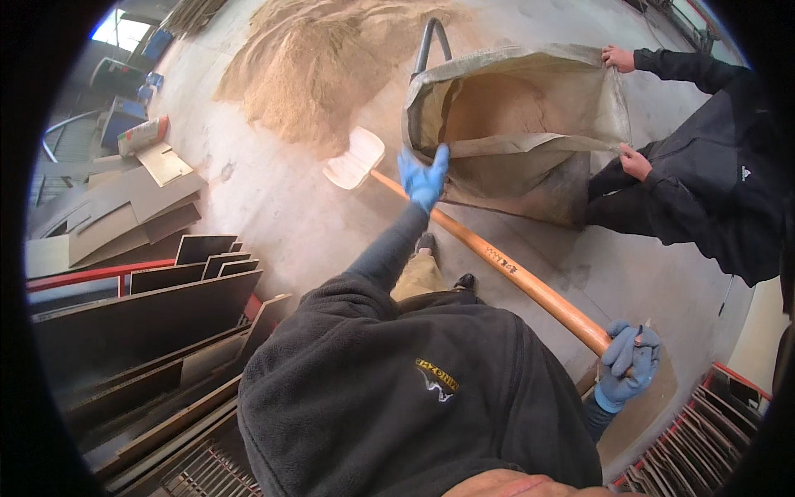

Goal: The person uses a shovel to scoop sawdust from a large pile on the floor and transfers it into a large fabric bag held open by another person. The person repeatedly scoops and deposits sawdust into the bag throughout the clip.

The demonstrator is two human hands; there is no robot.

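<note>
A shovel with a pale, wide blade [356,159] and a long wooden handle [530,283] lies slantwise across my front. My right hand [629,364], in a blue glove, is closed round the handle's end at the lower right. In a matching glove, my left hand [424,176] reaches forward, thumb and fingers spread, over the handle near the blade. Its fingertips are by the left rim of a big woven sack [530,146]; whether they touch is hard to tell. Sawdust-like tan material [497,108] shows inside the sack. The blade stands near the loose pile [306,74].
At the right, a co-worker in dark clothes [704,157] holds the sack's mouth with both hands. A dark curved bar [429,41] rises behind the sack. Boards [149,315] stand in a rack at my left; flat panels [124,207] lie beyond. Another rack [696,431] is lower right.
</note>
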